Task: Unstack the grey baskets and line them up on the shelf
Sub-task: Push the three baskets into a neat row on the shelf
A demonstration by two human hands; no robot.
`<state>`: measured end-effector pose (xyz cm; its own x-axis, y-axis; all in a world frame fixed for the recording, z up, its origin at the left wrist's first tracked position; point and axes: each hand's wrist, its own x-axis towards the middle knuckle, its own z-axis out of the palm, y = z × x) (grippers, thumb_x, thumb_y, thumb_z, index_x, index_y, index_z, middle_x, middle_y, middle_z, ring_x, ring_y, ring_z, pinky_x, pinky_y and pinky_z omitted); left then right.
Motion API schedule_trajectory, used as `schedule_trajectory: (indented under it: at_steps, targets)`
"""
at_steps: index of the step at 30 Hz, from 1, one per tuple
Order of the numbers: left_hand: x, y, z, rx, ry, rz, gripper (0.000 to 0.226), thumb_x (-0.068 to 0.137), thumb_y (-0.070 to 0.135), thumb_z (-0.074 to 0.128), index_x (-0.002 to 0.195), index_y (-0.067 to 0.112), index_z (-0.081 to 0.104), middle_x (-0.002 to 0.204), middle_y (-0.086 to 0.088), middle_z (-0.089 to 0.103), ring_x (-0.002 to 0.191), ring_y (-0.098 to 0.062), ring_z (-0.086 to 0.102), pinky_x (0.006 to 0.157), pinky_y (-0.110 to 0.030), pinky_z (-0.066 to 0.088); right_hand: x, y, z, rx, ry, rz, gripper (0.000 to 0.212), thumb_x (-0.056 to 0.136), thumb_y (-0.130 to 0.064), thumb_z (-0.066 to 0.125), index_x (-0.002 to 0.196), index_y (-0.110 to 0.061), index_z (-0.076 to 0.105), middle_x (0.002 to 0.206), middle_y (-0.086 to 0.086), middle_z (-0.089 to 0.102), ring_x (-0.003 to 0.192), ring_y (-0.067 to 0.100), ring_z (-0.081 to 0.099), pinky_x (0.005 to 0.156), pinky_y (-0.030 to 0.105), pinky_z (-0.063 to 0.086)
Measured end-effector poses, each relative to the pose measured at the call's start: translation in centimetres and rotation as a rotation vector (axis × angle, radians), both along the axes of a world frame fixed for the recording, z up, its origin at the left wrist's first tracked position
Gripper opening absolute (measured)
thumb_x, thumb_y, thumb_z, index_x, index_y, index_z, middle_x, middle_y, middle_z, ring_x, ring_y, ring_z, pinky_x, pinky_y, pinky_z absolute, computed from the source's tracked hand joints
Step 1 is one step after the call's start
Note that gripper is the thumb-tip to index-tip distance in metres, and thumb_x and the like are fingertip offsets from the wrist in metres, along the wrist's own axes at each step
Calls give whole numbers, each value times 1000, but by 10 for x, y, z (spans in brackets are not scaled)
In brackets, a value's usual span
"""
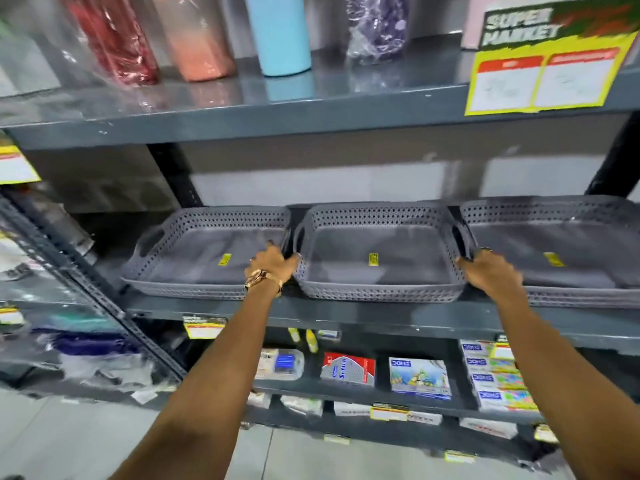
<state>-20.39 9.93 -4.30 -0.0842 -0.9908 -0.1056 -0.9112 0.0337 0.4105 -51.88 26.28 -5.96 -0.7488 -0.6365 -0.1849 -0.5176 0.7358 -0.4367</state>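
On the shelf (346, 315), left grip (272, 266) and right grip (491, 271) closed on middle basket's (379, 258) side rims, left basket (204, 258) and right basket (568, 251) just beside; risk of nudging neighbours askew or snagging rims if shoved sideways.

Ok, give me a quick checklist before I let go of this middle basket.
1. Left hand on the middle basket, left rim: ok.
2. Right hand on its right rim: ok.
3. Basket sits flat on the shelf: cannot tell, the frame is blurred.
4. Front edge level with the left basket and right basket: ok, roughly.
5. Gaps between baskets even: ok, both narrow.
6. No baskets left nested: cannot tell.
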Motion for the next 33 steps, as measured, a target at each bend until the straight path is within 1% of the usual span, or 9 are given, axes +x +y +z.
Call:
schedule_trajectory:
  at_steps: [1,3,6,10,13,15,21,28,33]
  targets:
    - [2,-4,-3,12,46,-37,62,86,51,52,128,5,48,130,-25,54,118,-44,52,95,-47,47,1,-3,-2,8,3,-8,48,92,-36,47,126,-2,52,132,25,54,121,42,52,99,45,41]
    - [1,-5,-10,-31,95,-93,46,87,46,54,115,9,56,119,-23,63,108,-42,58,86,-44,50,-1,-9,-5,10,1,-10,46,92,-31,47,127,0,50,132,27,54,120,43,52,98,46,41]
    - [-3,-5,-12,-90,92,-116,32,87,36,56,110,14,60,111,-19,67,102,-40,62,83,-44,51,-8,-18,-10,-7,-22,-4,45,90,-30,49,124,-1,52,128,28,57,114,44,55,98,48,46]
    - [-16,-21,-7,-39,128,-90,38,87,28,53,123,16,56,122,-21,61,111,-42,58,93,-46,47,-16,-36,-10,8,-73,-20,41,94,-28,46,127,-2,47,128,26,54,114,43,54,99,50,44]
    - [-32,-33,-7,-15,161,-65,44,90,22,48,134,17,48,130,-23,54,117,-44,54,99,-49,44,-24,-51,-13,7,-89,-47,38,94,-26,46,123,-3,51,122,26,58,106,43,58,95,52,47]
    - [-38,-35,-8,-29,152,-48,42,91,19,46,132,15,48,131,-23,54,117,-44,54,98,-49,44,-28,-55,-16,16,-85,-51,36,94,-26,46,122,-3,51,121,26,59,104,43,59,94,53,48]
    - [-33,-19,-8,-49,142,-36,35,89,16,47,123,12,53,124,-20,60,112,-42,59,91,-48,47,-5,-34,-6,66,-15,-34,42,96,-31,42,127,-3,47,132,25,54,117,42,53,102,50,42]
    - [0,26,-14,-104,82,-104,28,92,20,48,118,10,50,115,-21,64,105,-43,61,85,-50,49,22,18,-5,77,62,23,38,95,-33,38,120,-6,47,131,25,54,119,42,52,96,47,39]
    - [12,43,-15,-112,63,-107,24,92,20,48,113,9,52,113,-21,64,104,-43,62,87,-50,48,31,37,-7,69,87,47,37,94,-33,38,121,-9,46,128,25,56,117,41,53,96,48,40]
